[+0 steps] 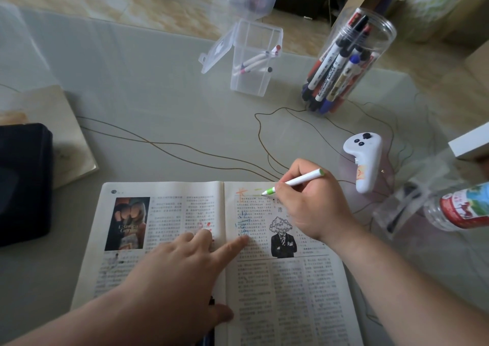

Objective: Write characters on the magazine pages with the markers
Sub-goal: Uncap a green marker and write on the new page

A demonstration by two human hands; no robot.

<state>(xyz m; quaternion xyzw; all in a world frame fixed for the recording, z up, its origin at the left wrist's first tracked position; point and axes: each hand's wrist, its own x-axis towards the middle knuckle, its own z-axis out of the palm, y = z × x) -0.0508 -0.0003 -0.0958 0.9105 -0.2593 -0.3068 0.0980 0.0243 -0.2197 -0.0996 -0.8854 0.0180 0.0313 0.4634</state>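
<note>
Right fingers (pixel 298 168) tight around green marker (pixel 300 180) — left fingers (pixel 232 247) straight, flat on magazine (pixel 291 292).

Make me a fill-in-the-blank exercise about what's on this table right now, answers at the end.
1. The right hand holds a marker with a ____ tip.
2. The left hand lays its index finger on the ____ page of the magazine.
3. The lid of the square box is ____.
4. The controller beside the magazine is ____.
Missing words: green; right; open; white.
</note>
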